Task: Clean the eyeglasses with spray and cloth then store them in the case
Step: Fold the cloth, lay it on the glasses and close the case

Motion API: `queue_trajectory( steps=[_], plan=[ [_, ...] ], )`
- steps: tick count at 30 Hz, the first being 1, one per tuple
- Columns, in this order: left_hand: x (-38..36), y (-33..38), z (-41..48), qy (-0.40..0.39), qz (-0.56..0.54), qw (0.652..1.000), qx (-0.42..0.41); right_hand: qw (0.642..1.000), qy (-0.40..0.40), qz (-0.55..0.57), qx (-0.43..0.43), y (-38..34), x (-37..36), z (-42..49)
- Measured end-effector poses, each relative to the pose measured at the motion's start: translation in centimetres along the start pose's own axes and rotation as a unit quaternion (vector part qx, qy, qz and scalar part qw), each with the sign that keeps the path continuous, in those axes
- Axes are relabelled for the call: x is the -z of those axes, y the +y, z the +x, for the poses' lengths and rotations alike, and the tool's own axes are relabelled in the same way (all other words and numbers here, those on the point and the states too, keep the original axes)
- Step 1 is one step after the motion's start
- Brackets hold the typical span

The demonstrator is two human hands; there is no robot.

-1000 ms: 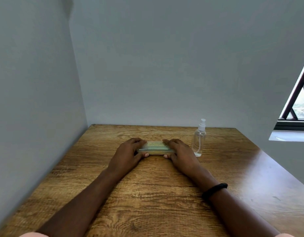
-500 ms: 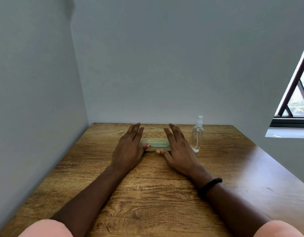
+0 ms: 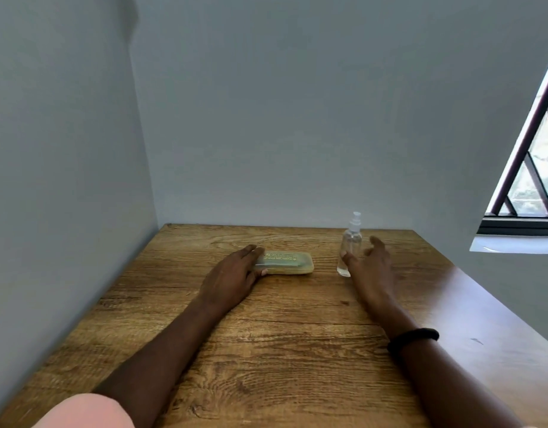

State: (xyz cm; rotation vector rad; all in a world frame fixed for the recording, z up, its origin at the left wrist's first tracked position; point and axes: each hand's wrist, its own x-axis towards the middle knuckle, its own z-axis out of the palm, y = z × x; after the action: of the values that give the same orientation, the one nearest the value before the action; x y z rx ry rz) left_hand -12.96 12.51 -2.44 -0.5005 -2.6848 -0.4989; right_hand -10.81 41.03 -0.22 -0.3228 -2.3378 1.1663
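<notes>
The left hand (image 3: 232, 273) lies flat, fingers straight, hiding the left end of the closed case (image 3: 288, 262) on the table (image 3: 282, 350). The case's contents are a blur. The bottle (image 3: 350, 242) stands to the right, its base partly behind the right hand (image 3: 373, 264), which is spread and grasps nothing.

a few short lines of small yellow print on the lid of the translucent eyeglass case (image 3: 286, 263), too small and blurred to read, no other text, number or sign legible
</notes>
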Motion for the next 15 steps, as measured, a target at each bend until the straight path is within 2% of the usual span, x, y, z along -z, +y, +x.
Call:
queue_trajectory(
  steps=[2, 15],
  plan=[
    [0.0, -0.1, 0.0, 0.002, -0.008, 1.000, -0.007, 0.998, -0.045, -0.012, -0.030, 0.2, -0.3, 0.2],
    [0.2, 0.2, 0.0, -0.002, -0.018, 1.000, -0.004, 0.994, -0.097, -0.031, 0.033, -1.7, -2.4, -0.8]
  ],
)
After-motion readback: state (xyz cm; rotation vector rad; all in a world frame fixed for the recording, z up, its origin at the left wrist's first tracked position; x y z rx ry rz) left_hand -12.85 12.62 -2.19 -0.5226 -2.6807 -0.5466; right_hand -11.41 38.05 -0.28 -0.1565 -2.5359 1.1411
